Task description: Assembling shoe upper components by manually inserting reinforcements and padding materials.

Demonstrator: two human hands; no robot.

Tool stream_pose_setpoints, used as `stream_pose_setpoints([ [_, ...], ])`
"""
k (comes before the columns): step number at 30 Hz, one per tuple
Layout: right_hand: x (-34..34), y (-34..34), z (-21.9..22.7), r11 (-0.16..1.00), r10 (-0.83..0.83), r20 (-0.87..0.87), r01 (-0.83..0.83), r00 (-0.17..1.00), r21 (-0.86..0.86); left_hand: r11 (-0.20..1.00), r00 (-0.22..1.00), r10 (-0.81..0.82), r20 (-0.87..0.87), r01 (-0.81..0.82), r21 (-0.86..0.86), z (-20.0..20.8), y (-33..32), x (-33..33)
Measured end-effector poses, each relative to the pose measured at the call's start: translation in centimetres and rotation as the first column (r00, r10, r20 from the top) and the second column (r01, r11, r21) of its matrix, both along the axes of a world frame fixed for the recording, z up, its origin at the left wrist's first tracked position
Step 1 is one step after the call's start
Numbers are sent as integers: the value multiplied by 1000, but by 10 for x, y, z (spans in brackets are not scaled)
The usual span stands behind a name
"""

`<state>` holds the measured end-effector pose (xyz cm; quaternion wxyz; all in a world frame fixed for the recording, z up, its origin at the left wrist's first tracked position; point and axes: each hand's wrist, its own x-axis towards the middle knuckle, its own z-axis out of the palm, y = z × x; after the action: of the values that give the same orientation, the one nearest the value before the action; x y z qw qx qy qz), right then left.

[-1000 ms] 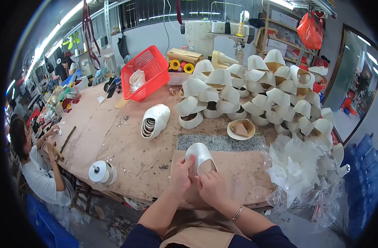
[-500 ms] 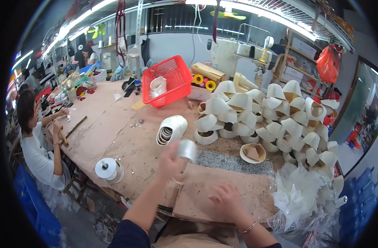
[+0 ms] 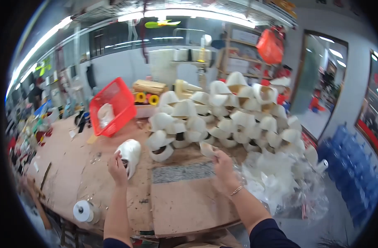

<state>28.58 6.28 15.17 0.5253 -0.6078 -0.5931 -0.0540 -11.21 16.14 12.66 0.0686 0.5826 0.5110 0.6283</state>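
A nested stack of glossy white shoe uppers (image 3: 131,151) lies on its side on the table, its open end facing me. My left hand (image 3: 118,169) is at the near left edge of that opening, its fingers curled in against the rim. To the right, my right hand (image 3: 224,170) pinches a cream cup-shaped shoe upper (image 3: 206,149) by its right edge, just in front of a heaped pile of similar cream uppers (image 3: 185,124). Below it lies a grey speckled slab (image 3: 183,172) set along a brown board (image 3: 193,204). Motion blurs the picture somewhat.
A red plastic basket (image 3: 113,108) with a white piece inside stands at the back left. White thread spool (image 3: 83,212) sits near the front left edge. Crumpled clear plastic and white sheets (image 3: 275,182) spread at right. Blue water bottles (image 3: 350,165) stand beyond. Another person's arm (image 3: 36,198) shows far left.
My view has turned right. My left hand has gone from holding a blurred white piece to the stack's opening. My right hand has moved from the board to the cream upper and taken hold of it.
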Motion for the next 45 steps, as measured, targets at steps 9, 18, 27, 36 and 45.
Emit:
stream_pose_setpoints([
  [9,-38,-111,-33,691,-24,-999,-722,36,-43,399,453,-468,759,875,-276,7,-63,230],
  [18,20,-168,-42,251,16,-959,-929,284,-271,162,197,-333,922,975,-150,12,-93,248],
  [27,64,-228,-4,857,128,-326,-270,937,-439,414,498,-854,-152,471,-779,45,-100,227],
  [36,192,-182,-13,752,-566,21,526,824,-398,568,438,-737,-514,814,-122,12,-154,318],
  [45,156,-176,-37,997,-21,-613,59,790,42,854,525,-415,-743,507,-119,-13,-230,283],
])
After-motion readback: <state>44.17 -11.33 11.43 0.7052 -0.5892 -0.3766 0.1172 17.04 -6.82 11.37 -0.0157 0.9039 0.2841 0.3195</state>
